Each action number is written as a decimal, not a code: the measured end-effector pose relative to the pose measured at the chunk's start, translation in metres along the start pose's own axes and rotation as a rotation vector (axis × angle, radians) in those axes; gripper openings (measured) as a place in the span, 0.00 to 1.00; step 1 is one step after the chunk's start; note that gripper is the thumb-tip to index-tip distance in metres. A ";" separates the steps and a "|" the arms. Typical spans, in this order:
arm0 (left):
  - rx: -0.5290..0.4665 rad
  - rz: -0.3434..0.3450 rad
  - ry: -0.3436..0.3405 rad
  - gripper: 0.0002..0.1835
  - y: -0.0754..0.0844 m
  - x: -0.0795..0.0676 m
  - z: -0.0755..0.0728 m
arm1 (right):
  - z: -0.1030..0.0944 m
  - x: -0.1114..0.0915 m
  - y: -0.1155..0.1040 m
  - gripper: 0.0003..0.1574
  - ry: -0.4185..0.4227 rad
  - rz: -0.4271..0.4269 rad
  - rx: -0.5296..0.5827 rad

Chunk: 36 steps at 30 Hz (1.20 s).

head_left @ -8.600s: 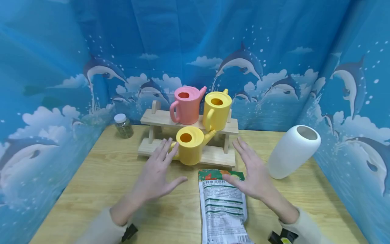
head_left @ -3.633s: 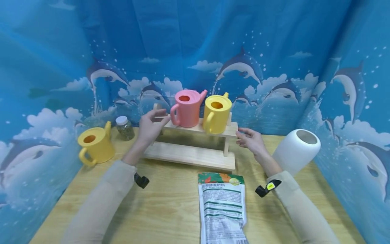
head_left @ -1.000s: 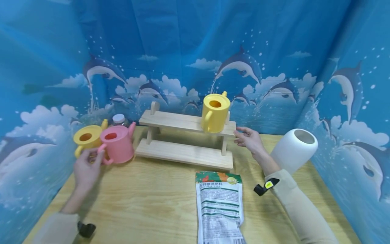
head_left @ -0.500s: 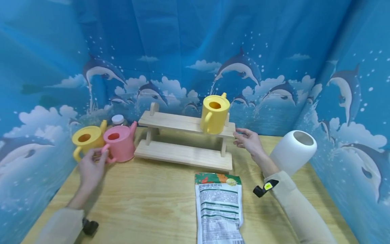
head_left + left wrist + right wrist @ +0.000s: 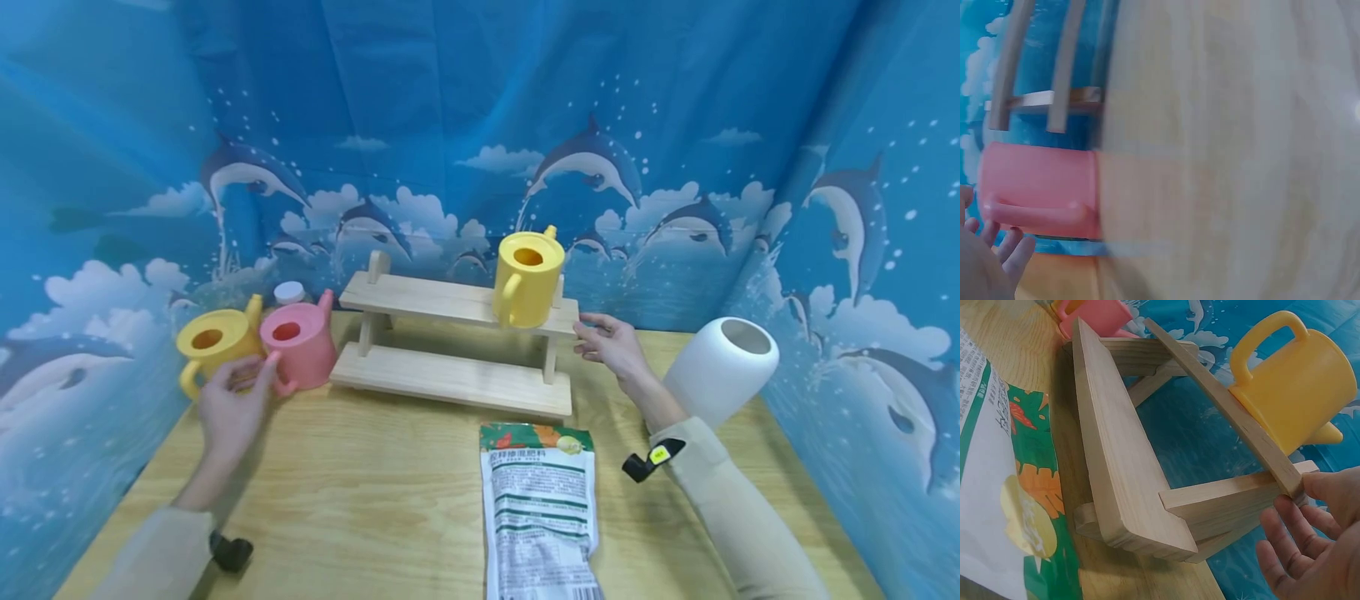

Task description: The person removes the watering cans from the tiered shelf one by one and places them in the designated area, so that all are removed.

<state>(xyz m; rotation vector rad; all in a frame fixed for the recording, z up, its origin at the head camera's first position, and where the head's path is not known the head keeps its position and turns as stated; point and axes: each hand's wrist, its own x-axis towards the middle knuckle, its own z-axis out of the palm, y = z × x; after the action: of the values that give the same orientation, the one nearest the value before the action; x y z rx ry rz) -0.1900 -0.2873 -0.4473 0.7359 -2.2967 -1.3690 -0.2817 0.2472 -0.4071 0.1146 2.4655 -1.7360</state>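
Observation:
My left hand (image 5: 232, 412) is at the handle of a pink watering can (image 5: 303, 350), which stands on the table left of a two-tier wooden shelf stand (image 5: 450, 379). In the left wrist view its loosely bent fingers (image 5: 1017, 256) lie right at the handle, not wrapped round it. A yellow watering can (image 5: 217, 333) stands close on the pink can's left. Another yellow watering can (image 5: 528, 279) is on the stand's upper board, toward the right. My right hand (image 5: 615, 346) pinches that board's right end between thumb and forefinger, its other fingers curled loosely, as the right wrist view shows.
A white vase (image 5: 720, 375) with a slanted form stands right of my right hand. A printed fertilizer bag (image 5: 540, 517) lies in front of the stand. Behind the pink can shows a jar's white lid (image 5: 289, 292). A blue dolphin curtain (image 5: 480, 125) encloses the wooden table (image 5: 375, 500).
Both the pink can and one yellow can went from the stand to the table's left. Over the last second the pink can slid slightly right and back with my left hand. My right hand stays.

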 end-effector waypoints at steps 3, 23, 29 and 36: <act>-0.102 0.020 0.062 0.27 0.012 -0.002 -0.007 | -0.001 -0.001 -0.001 0.40 -0.003 0.005 0.011; -0.373 0.451 -0.292 0.17 0.118 -0.051 0.091 | -0.005 -0.004 0.000 0.41 -0.015 0.002 0.016; -0.423 0.510 -0.425 0.18 0.143 -0.067 0.132 | -0.003 -0.003 -0.001 0.40 -0.019 0.005 0.012; -0.499 0.556 -0.475 0.18 0.179 -0.077 0.163 | -0.003 -0.001 -0.003 0.40 -0.029 -0.011 0.014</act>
<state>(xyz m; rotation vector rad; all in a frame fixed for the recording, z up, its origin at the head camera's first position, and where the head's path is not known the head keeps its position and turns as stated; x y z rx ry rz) -0.2629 -0.0574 -0.3674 -0.3949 -2.0738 -1.8325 -0.2808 0.2492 -0.4032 0.0765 2.4390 -1.7473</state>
